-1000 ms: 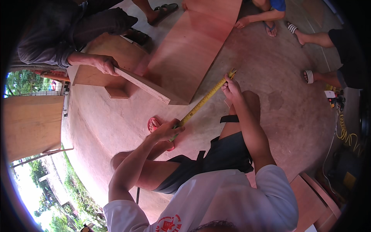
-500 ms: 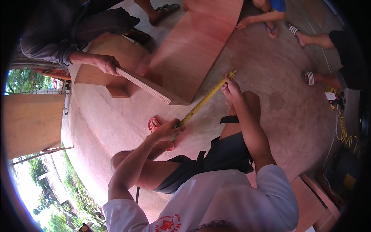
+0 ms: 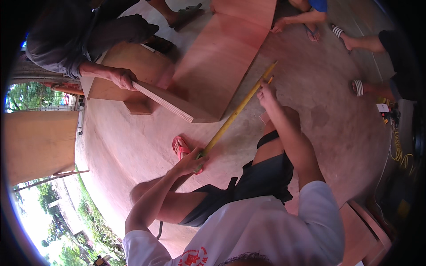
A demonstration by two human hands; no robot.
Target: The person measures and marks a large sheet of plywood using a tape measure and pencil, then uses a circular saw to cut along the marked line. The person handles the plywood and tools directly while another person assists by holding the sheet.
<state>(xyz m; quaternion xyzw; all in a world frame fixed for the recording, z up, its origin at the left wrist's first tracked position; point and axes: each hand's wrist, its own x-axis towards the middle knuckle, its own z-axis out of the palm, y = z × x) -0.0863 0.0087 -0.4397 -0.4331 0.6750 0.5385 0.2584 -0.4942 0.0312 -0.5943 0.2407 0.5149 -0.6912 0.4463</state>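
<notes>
My left hand (image 3: 191, 162) is closed around the green case (image 3: 199, 162) of a tape measure. Its yellow blade (image 3: 236, 113) stretches out up and to the right, its far end beyond my right hand. My right hand (image 3: 266, 95) is closed beside the blade, with a thin orange pencil (image 3: 270, 80) poking up from its fingers. Whether those fingers also touch the blade, I cannot tell. Left of the blade stands a long plywood assembly (image 3: 217, 48), with a plywood board (image 3: 166, 99) whose edge faces me.
A co-worker's hand (image 3: 124, 79) grips the board's left end. Another person's hand (image 3: 279, 25) touches the assembly's far right edge. Striped sandals (image 3: 357, 88) of a third person are at right, near a coiled yellow cord (image 3: 400, 155). Plywood pieces (image 3: 361, 230) lie at lower right.
The blade now reaches farther up and right, past my right hand, which was at its end before. The pencil now shows above that hand. My left hand has shifted slightly down.
</notes>
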